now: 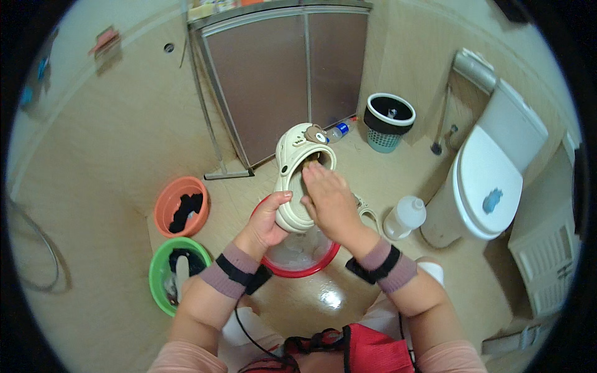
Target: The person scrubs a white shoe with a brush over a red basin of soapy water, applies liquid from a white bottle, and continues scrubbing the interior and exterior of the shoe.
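Note:
A cream clog (287, 149) with a brown animal-shaped charm on its toe is held up over a red-rimmed basin (297, 272) of cloudy water. My left hand (268, 222) grips the clog by its heel end, thumb over the edge. Fingers pressed together, my right hand (331, 198) reaches into the clog's opening. A small yellowish-brown thing (310, 160) shows at its fingertips; its kind is mostly hidden. Beside my right wrist, a cream strap with holes (368, 214), perhaps from another clog, is partly covered.
At left stand an orange basin (163, 198) with black cloth and a green basin (155, 267) with dark items. A white bottle (405, 217) stands right, before the toilet (491, 171). Behind are a waste bin (384, 142), a lying plastic bottle (337, 132), a squeegee (229, 174) and a cabinet (261, 81).

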